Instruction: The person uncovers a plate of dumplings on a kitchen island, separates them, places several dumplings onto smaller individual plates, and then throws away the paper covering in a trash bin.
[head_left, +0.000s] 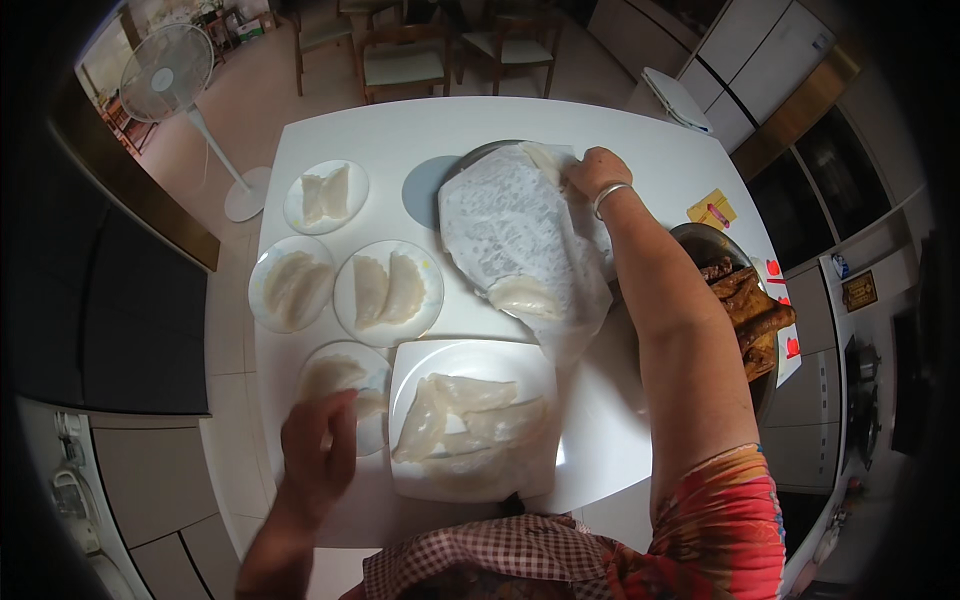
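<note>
My right hand (600, 171) is closed on the far right edge of a thin white cloth (506, 210). The cloth drapes over a round metal tray (489, 154) and hangs off its right side. One pale crescent dumpling (523, 298) lies at the cloth's near edge, and another dumpling (545, 163) is beside my right hand. Over a small round plate (373, 439) at the near left hovers my left hand (319, 442), fingers curled and slightly blurred. That plate bears pale dumplings (330, 375), partly hidden by the hand. A square white plate (405, 480) holds several glossy dumplings (487, 420).
Three more round plates, a far one (295, 217), a left one (259, 296) and a middle one (431, 300), carry dumplings. Browned roasted meat (750, 315) fills a metal bowl (694, 234) beyond my right forearm. A standing fan (166, 75) is left of the white table (600, 120).
</note>
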